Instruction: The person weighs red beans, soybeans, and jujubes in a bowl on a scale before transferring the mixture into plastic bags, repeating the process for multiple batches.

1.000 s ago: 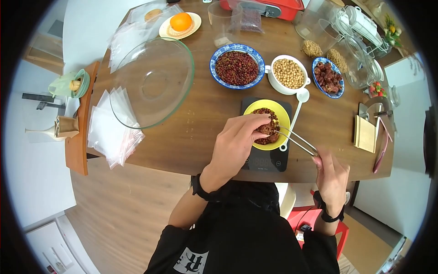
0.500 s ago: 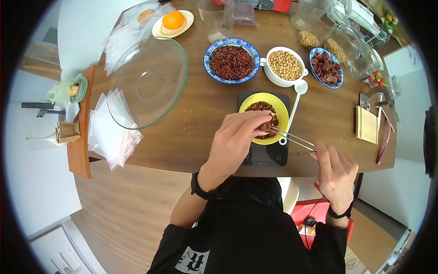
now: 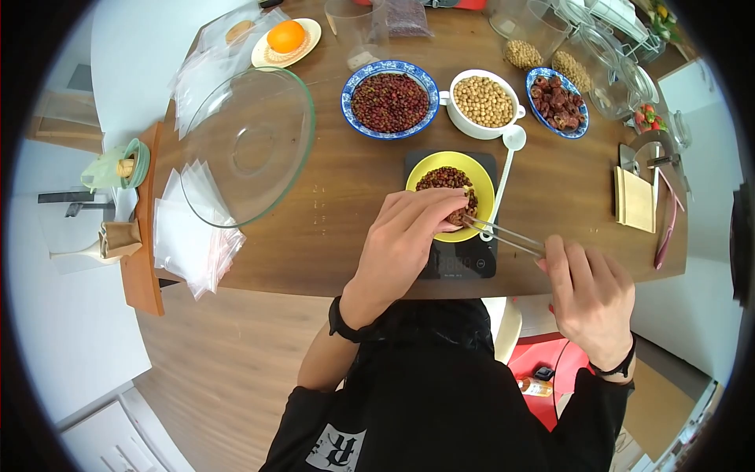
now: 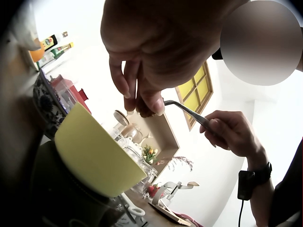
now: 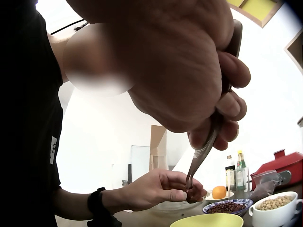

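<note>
In the head view my left hand is over a yellow bowl that holds small dark red beans. The bowl stands on a black kitchen scale. Between thumb and fingers the left hand pinches a wrinkled reddish-brown piece, which looks like a dried date, above the bowl's rim in the left wrist view. My right hand grips metal tweezers from the right. Their tips are right at the date in the right wrist view, where the left hand's fingers partly cover it.
Behind the scale stand a blue-and-white bowl of red beans, a white two-handled bowl of pale beans and a patterned dish of dried dates. A white spoon lies beside the yellow bowl. A large glass bowl and plastic bags are left.
My right hand has drawn right and slightly down, tweezers in its grip, their tips staying near the date. The left hand keeps its pinch over the bowl. The head view has shifted a little.
</note>
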`<act>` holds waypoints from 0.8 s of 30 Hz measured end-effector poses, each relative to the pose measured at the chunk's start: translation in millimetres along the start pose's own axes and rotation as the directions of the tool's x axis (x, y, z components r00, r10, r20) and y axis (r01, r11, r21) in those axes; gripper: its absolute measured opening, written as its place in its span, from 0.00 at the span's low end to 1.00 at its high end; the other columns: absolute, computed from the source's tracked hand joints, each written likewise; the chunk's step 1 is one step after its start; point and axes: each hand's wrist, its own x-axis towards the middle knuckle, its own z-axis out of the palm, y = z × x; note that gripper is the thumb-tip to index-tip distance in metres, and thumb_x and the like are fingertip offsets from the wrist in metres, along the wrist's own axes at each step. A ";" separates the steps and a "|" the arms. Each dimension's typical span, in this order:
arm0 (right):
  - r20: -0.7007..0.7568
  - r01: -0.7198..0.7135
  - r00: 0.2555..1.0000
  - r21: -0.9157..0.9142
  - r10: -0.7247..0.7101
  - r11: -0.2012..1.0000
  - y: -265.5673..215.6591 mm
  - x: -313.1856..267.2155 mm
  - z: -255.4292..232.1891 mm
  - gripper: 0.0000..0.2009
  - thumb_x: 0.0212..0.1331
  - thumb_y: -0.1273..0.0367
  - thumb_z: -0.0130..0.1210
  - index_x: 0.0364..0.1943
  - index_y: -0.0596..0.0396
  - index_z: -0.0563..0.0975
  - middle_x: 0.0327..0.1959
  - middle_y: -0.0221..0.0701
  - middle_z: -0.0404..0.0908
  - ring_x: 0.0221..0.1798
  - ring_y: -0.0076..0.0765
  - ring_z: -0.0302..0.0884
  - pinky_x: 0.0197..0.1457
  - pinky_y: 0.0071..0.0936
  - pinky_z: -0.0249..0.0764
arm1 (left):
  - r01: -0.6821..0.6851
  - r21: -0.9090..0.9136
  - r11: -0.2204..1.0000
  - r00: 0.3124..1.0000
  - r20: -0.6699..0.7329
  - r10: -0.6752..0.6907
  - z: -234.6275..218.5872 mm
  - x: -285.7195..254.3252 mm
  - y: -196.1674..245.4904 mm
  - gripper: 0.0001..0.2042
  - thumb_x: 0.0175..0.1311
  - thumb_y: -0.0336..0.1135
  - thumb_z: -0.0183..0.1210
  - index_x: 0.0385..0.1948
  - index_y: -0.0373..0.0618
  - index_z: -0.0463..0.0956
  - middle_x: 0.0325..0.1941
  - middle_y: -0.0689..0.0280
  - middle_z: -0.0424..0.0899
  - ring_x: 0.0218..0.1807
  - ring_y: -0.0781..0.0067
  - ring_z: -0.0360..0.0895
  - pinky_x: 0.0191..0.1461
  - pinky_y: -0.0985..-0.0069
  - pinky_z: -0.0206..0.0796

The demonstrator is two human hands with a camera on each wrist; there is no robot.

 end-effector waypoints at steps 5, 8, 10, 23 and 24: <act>-0.008 0.023 1.000 -0.030 -0.023 0.999 2.4 3.6 -3.1 0.16 0.58 0.68 0.66 0.46 0.63 0.80 0.29 0.28 0.72 0.24 0.27 0.67 0.24 0.25 0.62 | 0.001 0.014 1.000 1.000 0.017 -0.001 -0.4 -0.1 1.0 0.18 0.57 0.22 0.67 0.51 0.42 0.83 0.52 0.61 0.89 0.52 0.58 0.86 0.59 0.64 0.73; -0.027 0.033 0.999 -0.011 -0.034 0.999 7.9 3.1 -2.6 0.15 0.58 0.68 0.67 0.45 0.62 0.80 0.29 0.28 0.73 0.25 0.27 0.68 0.25 0.25 0.64 | 0.008 0.010 1.000 1.000 0.015 -0.008 -0.2 0.0 1.3 0.18 0.57 0.22 0.67 0.51 0.43 0.83 0.51 0.61 0.89 0.52 0.58 0.86 0.59 0.64 0.73; -0.061 0.012 0.998 0.083 -0.007 0.997 11.2 2.5 -0.5 0.15 0.57 0.69 0.67 0.46 0.61 0.80 0.30 0.27 0.74 0.25 0.28 0.70 0.25 0.27 0.66 | 0.008 0.006 1.000 1.000 0.010 -0.008 -0.1 1.1 1.7 0.18 0.57 0.22 0.67 0.52 0.43 0.83 0.51 0.61 0.89 0.52 0.58 0.86 0.59 0.64 0.73; -0.045 -0.066 0.997 0.070 0.069 0.995 12.5 -0.6 3.1 0.16 0.56 0.68 0.68 0.47 0.59 0.79 0.29 0.27 0.73 0.25 0.30 0.69 0.26 0.29 0.66 | -0.007 -0.043 0.999 0.999 -0.043 0.006 1.8 3.2 1.0 0.10 0.60 0.22 0.68 0.42 0.43 0.81 0.50 0.63 0.92 0.46 0.62 0.88 0.56 0.68 0.75; -0.051 -0.056 0.997 0.065 0.059 0.996 12.6 -0.3 3.2 0.16 0.57 0.68 0.68 0.47 0.59 0.79 0.29 0.27 0.73 0.25 0.30 0.69 0.26 0.28 0.66 | 0.013 -0.064 0.998 0.998 -0.063 -0.017 2.9 2.5 1.1 0.11 0.61 0.22 0.68 0.43 0.43 0.79 0.50 0.63 0.92 0.46 0.62 0.88 0.56 0.68 0.75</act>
